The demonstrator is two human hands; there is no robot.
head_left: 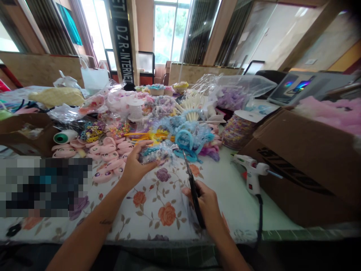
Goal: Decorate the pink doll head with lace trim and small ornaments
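scissors (193,192) are clamped in the grip of the right hand (208,201); the left hand (135,167), its grip apart, curves around fluffy bluish yarn (158,153) on flowered cloth (149,212).

In my right hand (208,203): scissors (194,190). Right of these: glue gun (252,177), then carton (304,169). Spool (237,131): behind glue gun. At my left hand (137,163): yarn bundle (158,153); left of it, toy heads (109,156).

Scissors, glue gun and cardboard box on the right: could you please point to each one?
Scissors (193,185): head view, on the black handle.
Glue gun (252,172): head view, on the white body.
Cardboard box (307,165): head view, on the printed side.
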